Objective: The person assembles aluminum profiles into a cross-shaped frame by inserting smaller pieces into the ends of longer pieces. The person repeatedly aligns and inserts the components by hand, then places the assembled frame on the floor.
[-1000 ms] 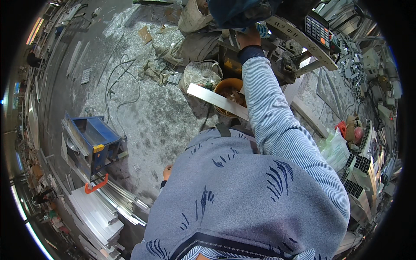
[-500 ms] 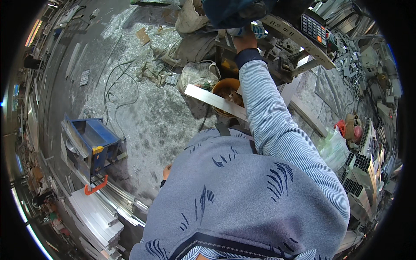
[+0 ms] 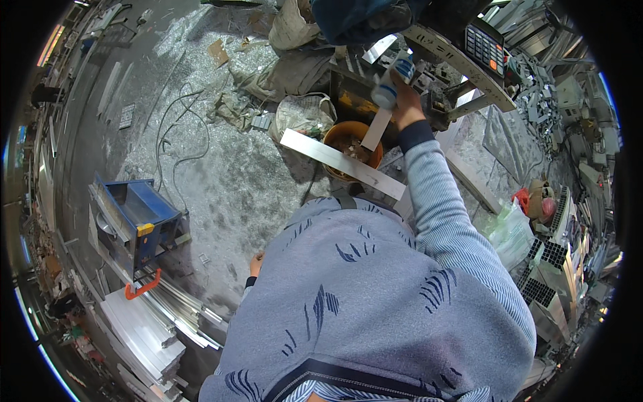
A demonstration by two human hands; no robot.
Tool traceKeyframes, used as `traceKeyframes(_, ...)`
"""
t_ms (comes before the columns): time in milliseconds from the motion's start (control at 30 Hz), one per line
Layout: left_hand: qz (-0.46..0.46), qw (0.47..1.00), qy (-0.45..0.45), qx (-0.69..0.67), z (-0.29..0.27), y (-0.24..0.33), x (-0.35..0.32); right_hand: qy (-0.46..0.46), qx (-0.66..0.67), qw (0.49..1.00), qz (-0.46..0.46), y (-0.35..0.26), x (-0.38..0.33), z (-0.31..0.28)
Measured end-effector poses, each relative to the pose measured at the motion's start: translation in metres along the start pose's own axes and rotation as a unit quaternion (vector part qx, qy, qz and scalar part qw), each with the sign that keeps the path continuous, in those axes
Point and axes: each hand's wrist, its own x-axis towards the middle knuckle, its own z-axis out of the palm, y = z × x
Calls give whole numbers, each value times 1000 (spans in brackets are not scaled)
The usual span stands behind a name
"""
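Note:
My right hand (image 3: 407, 100) is closed around a white and blue bottle (image 3: 384, 92), holding it tilted at the machine's edge. Below the bottle, a short silvery metal strip (image 3: 376, 130) slopes over an orange bucket (image 3: 377, 159) with scrap in it. A longer flat metal bar (image 3: 341, 163) crosses in front of the bucket, beyond my apron. My left hand (image 3: 256, 261) hangs low at my left side, partly covered by my clothing. Its fingers are too hidden to read.
A machine with a marked metal rail (image 3: 462, 63) and a keypad (image 3: 485, 50) stands far right. A blue metal frame (image 3: 144, 214) is on the left, near stacked metal profiles (image 3: 140, 328). Sacks (image 3: 295, 74) sit beyond the bucket; a cable (image 3: 177, 144) lies on the floor.
My right hand has drawn back from the machine and shifted slightly right, bringing the bottle into plain view. The short strip over the bucket now shows more. My left hand has barely moved.

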Motion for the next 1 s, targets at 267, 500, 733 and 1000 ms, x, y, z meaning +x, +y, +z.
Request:
traceKeyframes(267, 41, 998, -39, 19, 25, 7, 11, -12, -261, 965, 26, -44, 14, -73)
traceKeyframes(500, -15, 997, -42, -59, 17, 117, -55, -70, -313, 947, -15, -76, -2, -83)
traceKeyframes(733, -55, 994, -41, -80, 29, 147, -86, -59, -538, 835, -94, -103, 6, -89)
traceKeyframes(1000, -73, 992, -73, -68, 41, 147, -89, -54, -620, 778, -91, -111, 25, -107)
